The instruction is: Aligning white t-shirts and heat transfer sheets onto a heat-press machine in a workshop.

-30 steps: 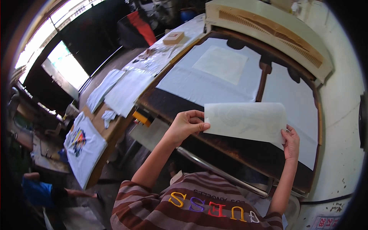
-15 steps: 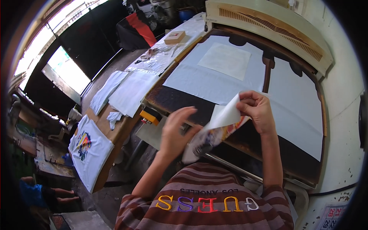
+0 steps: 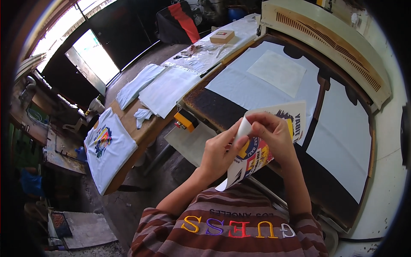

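Note:
Both my hands are closed on a printed sheet (image 3: 299,120), white with a colourful design and dark lettering. The thumb and fingers of my left hand (image 3: 220,147) pinch its curled edge. Close beside it, my right hand (image 3: 274,135) grips the same curled part from the other side. The sheet's lower end hangs in front of my striped shirt, and its far end reaches out past my right hand. Beyond lies a dark press bed (image 3: 224,111) carrying a white fabric panel (image 3: 233,85) and a second panel (image 3: 342,132). A plain pale sheet (image 3: 277,70) rests on the first panel.
A beige vented press housing (image 3: 329,40) spans the bed's far end. A yellow switch box (image 3: 186,121) juts from its left side. On the left table lie a printed white T-shirt (image 3: 109,150), folded white fabric (image 3: 169,90) and a small box (image 3: 222,36).
My left hand was apart from the sheet with fingers spread; now it grips the edge beside my right hand. The sheet has turned so its printed face shows. The view has shifted.

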### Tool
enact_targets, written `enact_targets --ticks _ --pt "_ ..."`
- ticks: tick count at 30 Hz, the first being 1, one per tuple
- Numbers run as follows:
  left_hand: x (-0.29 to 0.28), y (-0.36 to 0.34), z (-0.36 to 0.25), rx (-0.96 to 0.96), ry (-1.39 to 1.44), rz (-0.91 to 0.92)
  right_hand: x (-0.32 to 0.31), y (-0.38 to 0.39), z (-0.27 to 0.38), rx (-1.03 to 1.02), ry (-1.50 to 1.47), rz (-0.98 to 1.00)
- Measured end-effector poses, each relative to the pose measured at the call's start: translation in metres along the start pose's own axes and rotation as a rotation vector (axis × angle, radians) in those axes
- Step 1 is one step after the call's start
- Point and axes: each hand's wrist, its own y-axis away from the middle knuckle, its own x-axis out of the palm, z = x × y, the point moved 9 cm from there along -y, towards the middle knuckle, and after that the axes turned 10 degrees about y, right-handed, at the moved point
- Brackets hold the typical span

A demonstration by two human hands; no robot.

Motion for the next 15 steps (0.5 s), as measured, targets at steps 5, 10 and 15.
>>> enact_targets --ticks 5,10,15 --pt "-0.0061 0.0057 0.0070 -0.062 0.023 -0.030 0.0112 0.0088 0.0037 -0.093 0.125 0.007" --pt "-0.0048 0.0054 0.0013 -0.012 0.026 -0.025 0.0096 0.0078 -0.0009 -0.062 0.095 -0.036" --pt "-0.0046 0.0040 0.0000 -0.007 0.061 -0.011 0.0077 0.0063 -0.0029 -0.042 0.063 -0.054"
